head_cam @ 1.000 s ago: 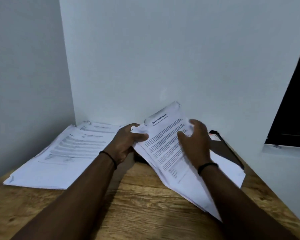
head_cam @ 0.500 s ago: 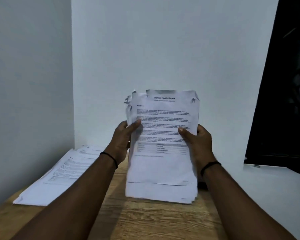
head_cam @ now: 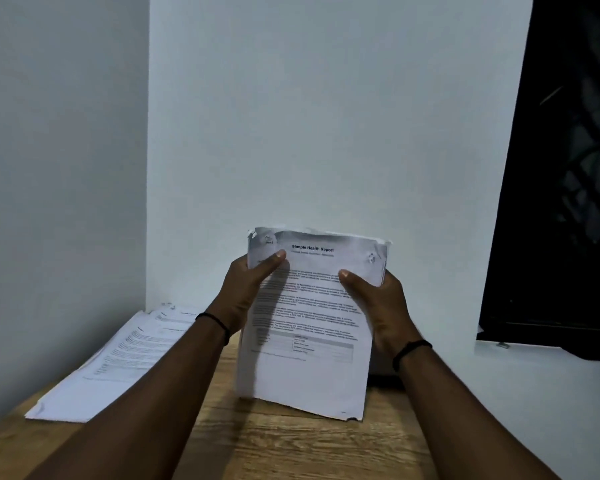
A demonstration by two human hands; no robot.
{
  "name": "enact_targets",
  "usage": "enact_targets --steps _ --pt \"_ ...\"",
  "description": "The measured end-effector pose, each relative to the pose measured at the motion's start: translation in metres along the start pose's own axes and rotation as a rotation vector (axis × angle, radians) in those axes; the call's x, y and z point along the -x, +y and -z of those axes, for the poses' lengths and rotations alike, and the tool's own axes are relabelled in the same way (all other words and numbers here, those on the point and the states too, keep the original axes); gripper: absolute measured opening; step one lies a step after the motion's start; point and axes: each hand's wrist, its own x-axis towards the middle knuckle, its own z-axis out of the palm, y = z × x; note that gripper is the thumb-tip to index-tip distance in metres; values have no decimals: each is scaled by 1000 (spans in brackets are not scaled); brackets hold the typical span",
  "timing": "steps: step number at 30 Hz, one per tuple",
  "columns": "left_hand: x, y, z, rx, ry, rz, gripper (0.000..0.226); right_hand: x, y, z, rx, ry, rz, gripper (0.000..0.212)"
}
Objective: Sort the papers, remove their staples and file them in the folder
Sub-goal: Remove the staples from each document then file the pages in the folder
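Since half a second earlier, gripped higher up the bundle of papers [head_cam: 305, 327], near its top corners, with the bundle stood upright, bottom edge at or just above the counter [head_cam: 291, 448]. Left hand [head_cam: 246, 289] clasped round the left edge, thumb on the front sheet; right hand [head_cam: 374, 299] likewise on the right edge. Second paper stack [head_cam: 118, 362] lay flat, left, against the wall. Bare wood in front.
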Motion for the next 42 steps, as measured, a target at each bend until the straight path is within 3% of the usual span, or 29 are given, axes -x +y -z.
enact_targets --steps 3,6,8,12,20,25,31,36,38,42 --pt "-1 3 -2 5 29 -1 24 -4 -9 -4 36 -11 41 39" --pt "5 -12 8 21 22 27 52 5 2 0 10 -27 -6 53" --pt "10 -23 13 15 4 58 58 15 14 4 -11 -34 -41 55" --pt "9 -21 7 -7 32 53 33 13 12 2 25 4 -47 56" --pt "16 -26 7 -12 58 14 22 19 15 7 -13 4 -71 62" --pt "-4 -3 4 -34 101 -122 23 1 -18 6 74 70 36 40" --pt "-13 6 0 -150 113 -249 29 -21 -57 -6 476 89 262 32" --pt "-13 8 -2 -142 118 -257 25 -22 -81 -32 1351 47 592 42" --pt "-10 10 -4 -137 116 -263 22 -20 -87 -52 1459 -32 672 49" --pt "-6 13 -7 -142 107 -258 22 -25 -89 -81 1497 -147 551 41"
